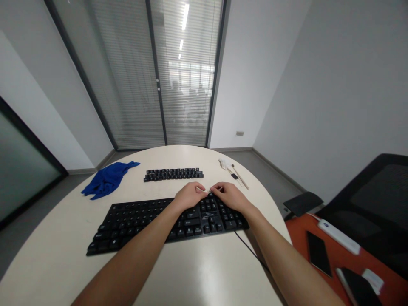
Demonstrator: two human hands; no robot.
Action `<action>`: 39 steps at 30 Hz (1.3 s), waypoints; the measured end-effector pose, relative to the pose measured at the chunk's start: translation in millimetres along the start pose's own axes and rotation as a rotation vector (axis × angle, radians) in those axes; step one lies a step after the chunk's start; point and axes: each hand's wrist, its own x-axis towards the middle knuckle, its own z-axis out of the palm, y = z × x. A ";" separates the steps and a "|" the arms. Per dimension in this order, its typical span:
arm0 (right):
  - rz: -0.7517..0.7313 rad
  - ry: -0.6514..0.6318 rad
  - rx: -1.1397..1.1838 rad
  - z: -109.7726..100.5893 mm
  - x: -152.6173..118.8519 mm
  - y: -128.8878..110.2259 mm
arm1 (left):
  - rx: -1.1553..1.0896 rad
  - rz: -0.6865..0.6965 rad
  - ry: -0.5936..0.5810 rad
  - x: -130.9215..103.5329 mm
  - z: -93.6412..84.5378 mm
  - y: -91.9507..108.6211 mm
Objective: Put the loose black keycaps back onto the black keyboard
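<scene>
From the head camera, a black keyboard (165,221) lies across the middle of the round table (204,272), its cable trailing off toward the right edge. The left hand (188,195) and right hand (230,196) rest on the keyboard's far right part, fingertips meeting on a thin white stick (204,190); how firmly they pinch it I cannot tell. Beyond them lies a row of loose keycaps (174,174). A blue cloth (106,179) sits at the far left edge, small cleaning tools (234,172) at the far right edge.
</scene>
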 end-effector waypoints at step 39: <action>0.011 -0.033 -0.001 -3.6 0.2 1.2 | 0.730 0.102 0.216 100.7 -49.6 21.6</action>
